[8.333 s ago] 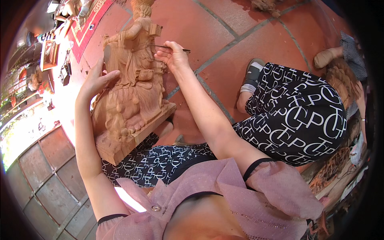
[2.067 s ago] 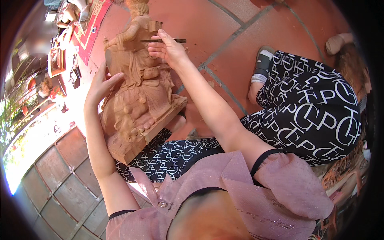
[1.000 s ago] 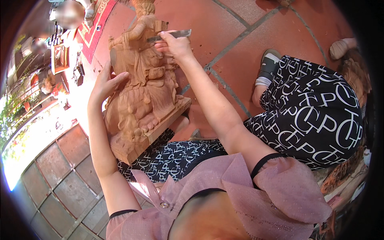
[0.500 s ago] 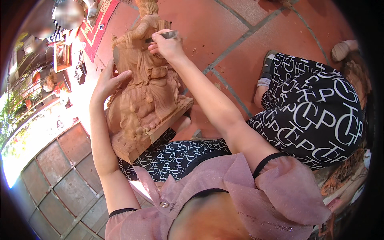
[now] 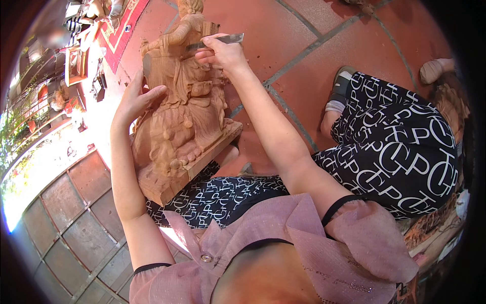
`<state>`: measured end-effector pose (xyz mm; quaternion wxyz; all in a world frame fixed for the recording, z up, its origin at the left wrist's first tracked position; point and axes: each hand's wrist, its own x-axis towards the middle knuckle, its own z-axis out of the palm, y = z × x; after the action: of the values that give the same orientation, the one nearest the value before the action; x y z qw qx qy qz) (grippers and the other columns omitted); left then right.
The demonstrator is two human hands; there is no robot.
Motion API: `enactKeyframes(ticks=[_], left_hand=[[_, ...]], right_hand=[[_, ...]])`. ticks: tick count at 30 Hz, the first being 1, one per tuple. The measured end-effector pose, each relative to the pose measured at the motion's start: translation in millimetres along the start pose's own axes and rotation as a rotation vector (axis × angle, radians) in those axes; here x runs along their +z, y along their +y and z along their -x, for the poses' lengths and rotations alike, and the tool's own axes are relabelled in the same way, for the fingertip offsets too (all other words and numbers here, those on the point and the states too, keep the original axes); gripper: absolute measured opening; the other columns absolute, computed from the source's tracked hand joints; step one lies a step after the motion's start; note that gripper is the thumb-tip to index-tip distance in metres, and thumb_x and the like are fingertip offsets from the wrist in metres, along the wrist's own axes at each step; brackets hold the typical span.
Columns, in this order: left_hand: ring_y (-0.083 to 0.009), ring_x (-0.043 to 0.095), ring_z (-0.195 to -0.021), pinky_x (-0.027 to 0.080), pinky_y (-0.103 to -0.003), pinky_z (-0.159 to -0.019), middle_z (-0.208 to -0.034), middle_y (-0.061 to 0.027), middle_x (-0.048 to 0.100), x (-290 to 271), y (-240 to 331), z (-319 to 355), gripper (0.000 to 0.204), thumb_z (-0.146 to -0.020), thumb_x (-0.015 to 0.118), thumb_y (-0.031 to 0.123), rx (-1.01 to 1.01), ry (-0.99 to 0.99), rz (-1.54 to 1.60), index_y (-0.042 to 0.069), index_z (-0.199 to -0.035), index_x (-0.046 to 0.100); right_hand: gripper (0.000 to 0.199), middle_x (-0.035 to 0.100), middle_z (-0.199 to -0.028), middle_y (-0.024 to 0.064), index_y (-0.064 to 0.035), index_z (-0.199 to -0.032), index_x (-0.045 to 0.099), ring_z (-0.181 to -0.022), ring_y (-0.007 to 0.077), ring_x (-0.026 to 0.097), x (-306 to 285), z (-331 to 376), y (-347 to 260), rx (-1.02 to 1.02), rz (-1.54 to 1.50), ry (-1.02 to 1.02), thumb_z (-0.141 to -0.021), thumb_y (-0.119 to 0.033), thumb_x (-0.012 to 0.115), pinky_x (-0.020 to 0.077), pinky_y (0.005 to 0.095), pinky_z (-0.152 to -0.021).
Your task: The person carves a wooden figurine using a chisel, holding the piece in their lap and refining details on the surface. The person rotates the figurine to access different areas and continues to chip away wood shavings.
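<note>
Nearby, red mat beyond wooden statue, left hand flat against it, right hand grip clamped on chisel

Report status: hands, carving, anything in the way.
Right hand grips metal chisel against wooden statue. Left hand flat on statue's side. Nothing in the way.

One tall carved figure statue of pale brown wood; one slim metal carving chisel at its upper part; two bare hands, left, right, on it.
</note>
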<state>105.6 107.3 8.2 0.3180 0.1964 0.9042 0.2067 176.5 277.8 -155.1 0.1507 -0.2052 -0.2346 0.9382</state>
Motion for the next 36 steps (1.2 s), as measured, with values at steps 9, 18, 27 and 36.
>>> enactKeyframes(ticks=[9, 18, 27, 36], left_hand=[[-0.0151, 0.063, -0.074, 0.048, -0.027, -0.055, -0.099, -0.0111, 0.060, 0, 4, 0, 0.055, -0.084, 0.068, 0.014, -0.050, -0.031, 0.010, 0.002, -0.130, 0.039], [-0.0171, 0.065, -0.081, 0.052, -0.029, -0.067, -0.100, -0.0124, 0.062, -1, 5, -1, 0.056, -0.083, 0.069, 0.017, -0.027, -0.049, 0.031, 0.001, -0.129, 0.040], [-0.0168, 0.061, -0.093, 0.050, -0.030, -0.080, -0.112, -0.0121, 0.058, -2, 9, 2, 0.059, -0.086, 0.065, 0.015, -0.100, -0.055, -0.049, 0.001, -0.135, 0.035], [-0.0158, 0.059, -0.092, 0.049, -0.030, -0.081, -0.111, -0.0117, 0.058, 0, 9, 1, 0.059, -0.085, 0.065, 0.015, -0.032, -0.056, -0.025, 0.001, -0.135, 0.035]], right_hand=[[0.017, 0.064, -0.077, 0.0182, 0.0062, -0.092, 0.055, -0.059, 0.0231, 0.066, 10, -8, 5, -0.024, 0.026, 0.034, -0.087, -0.010, 0.059, 0.0562, 0.0298, -0.050], [0.016, 0.063, -0.078, 0.0171, 0.0060, -0.092, 0.054, -0.063, 0.0235, 0.067, 6, 4, -1, -0.066, -0.069, -0.025, -0.089, -0.010, 0.055, 0.0569, 0.0304, -0.051], [0.021, 0.062, -0.086, 0.0139, 0.0027, -0.109, 0.054, -0.068, 0.0182, 0.066, 5, 8, 15, -0.130, -0.059, 0.069, -0.091, -0.008, 0.050, 0.0561, 0.0271, -0.058], [0.015, 0.064, -0.089, 0.0091, 0.0009, -0.097, 0.062, -0.070, 0.0147, 0.064, 35, 17, 23, -0.156, -0.040, 0.139, -0.090, -0.005, 0.050, 0.0537, 0.0259, -0.062]])
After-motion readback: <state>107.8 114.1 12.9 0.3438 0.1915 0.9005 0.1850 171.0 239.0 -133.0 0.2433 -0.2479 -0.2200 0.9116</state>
